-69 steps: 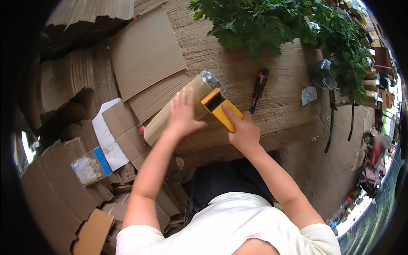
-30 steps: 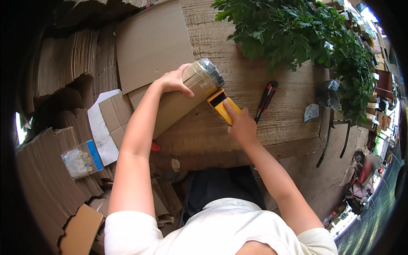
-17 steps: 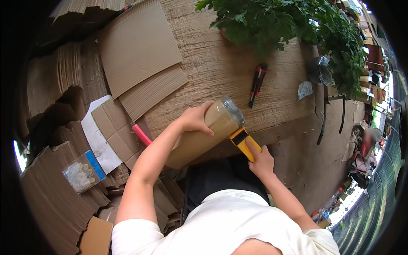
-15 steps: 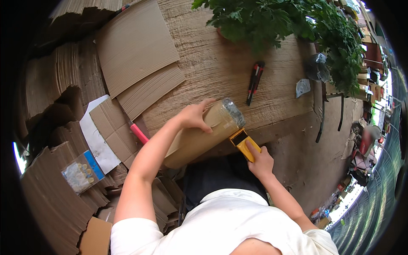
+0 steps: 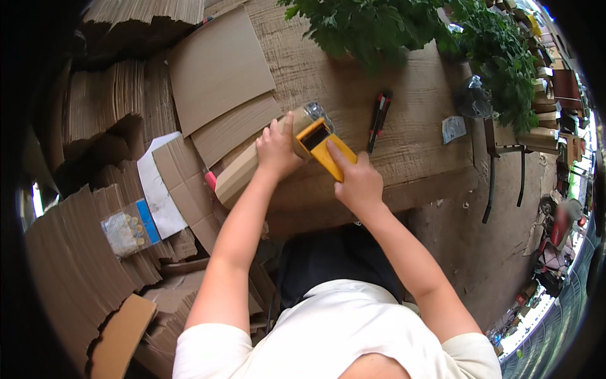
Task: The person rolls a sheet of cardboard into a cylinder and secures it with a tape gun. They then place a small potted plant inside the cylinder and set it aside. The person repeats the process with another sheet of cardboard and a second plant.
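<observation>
A long brown cardboard package [image 5: 237,174] lies slantwise at the table's near edge, its far end covered in shiny clear tape. My left hand [image 5: 278,150] is closed over the package close to that taped end, fingers wrapped on its top. In my right hand [image 5: 361,184] is a yellow tape dispenser [image 5: 329,159], gripped with the fingers around its body. The dispenser's dark front opening is against or just above the package's side, beside my left fingers; whether it touches is hard to make out.
A red-and-black utility knife [image 5: 379,121] lies right of the package on the wooden table [image 5: 416,145]. Leafy green plants [image 5: 372,28] stand at the back. Flat cardboard sheets [image 5: 221,69] and cardboard stacks [image 5: 76,265] fill the left. A crumpled clear plastic piece [image 5: 453,129] lies farther right.
The package has shifted away from my body and left, with my left hand still on it. My right hand has brought the tape dispenser up and left, to the package's side near its taped end.
</observation>
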`<move>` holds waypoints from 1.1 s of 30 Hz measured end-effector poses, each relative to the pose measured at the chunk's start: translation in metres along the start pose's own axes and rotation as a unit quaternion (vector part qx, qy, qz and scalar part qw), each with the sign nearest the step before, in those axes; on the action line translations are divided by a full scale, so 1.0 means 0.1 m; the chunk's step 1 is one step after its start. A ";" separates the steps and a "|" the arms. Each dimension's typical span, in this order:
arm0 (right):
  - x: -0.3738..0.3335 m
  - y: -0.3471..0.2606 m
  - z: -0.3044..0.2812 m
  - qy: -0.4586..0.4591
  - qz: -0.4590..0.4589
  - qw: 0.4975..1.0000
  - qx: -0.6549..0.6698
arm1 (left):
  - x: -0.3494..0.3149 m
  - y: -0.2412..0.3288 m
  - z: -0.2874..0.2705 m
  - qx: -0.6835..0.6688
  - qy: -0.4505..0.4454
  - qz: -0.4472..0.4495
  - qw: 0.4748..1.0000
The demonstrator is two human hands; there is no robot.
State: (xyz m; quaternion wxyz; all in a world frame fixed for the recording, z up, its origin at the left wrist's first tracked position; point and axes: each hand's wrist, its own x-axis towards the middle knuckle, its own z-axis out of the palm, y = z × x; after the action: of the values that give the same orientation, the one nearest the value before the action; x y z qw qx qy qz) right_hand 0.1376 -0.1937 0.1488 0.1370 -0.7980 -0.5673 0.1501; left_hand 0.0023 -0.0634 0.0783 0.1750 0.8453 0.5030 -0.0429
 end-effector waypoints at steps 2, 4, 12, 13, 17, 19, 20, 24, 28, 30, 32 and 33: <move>-0.11 0.11 0.04 -0.014 0.001 1.000 0.003 | -0.02 0.01 -0.01 -0.039 -0.048 -0.006 0.998; -0.32 0.18 0.03 -0.033 0.015 0.999 -0.002 | -0.02 0.03 0.02 -0.018 -0.035 -0.004 0.999; -0.97 0.61 0.05 -0.034 -0.001 0.999 -0.028 | 0.07 0.04 -0.10 0.014 -0.088 -0.035 0.995; -1.04 0.67 0.06 -0.040 -0.001 0.999 -0.036 | 0.11 -0.04 -0.07 0.011 -0.087 -0.025 0.996; -1.14 0.80 0.12 -0.082 0.016 0.996 -0.043 | 0.20 -0.11 -0.06 -0.004 -0.093 -0.018 0.995; -0.94 0.75 0.19 -0.088 0.022 0.995 -0.033 | 0.28 -0.16 -0.10 -0.014 -0.119 -0.014 0.993; -0.86 0.72 0.24 -0.099 0.025 0.994 -0.032 | 0.32 -0.20 -0.13 -0.018 -0.131 -0.012 0.991; -0.47 0.60 0.38 -0.125 0.034 0.991 -0.044 | 0.58 -0.39 -0.25 -0.098 -0.213 -0.005 0.972; -0.11 0.42 0.44 -0.150 0.050 0.985 -0.065 | 0.86 -0.59 -0.30 -0.229 -0.305 -0.011 0.924; 0.07 0.32 0.46 -0.173 0.064 0.981 -0.067 | 0.98 -0.71 -0.26 -0.295 -0.336 0.006 0.895; 0.24 0.22 0.45 -0.198 0.085 0.974 -0.072 | 1.06 -0.76 -0.27 -0.321 -0.364 -0.004 0.875; 0.32 0.14 0.43 -0.212 0.100 0.969 -0.075 | 1.10 -0.80 -0.23 -0.336 -0.373 -0.005 0.865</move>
State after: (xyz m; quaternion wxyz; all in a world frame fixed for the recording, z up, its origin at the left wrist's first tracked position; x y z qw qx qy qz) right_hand 0.1428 -0.1662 0.1011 -0.0625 -0.8086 -0.5105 0.2859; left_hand -0.0157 0.0708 0.0527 0.6228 0.6538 0.3881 -0.1845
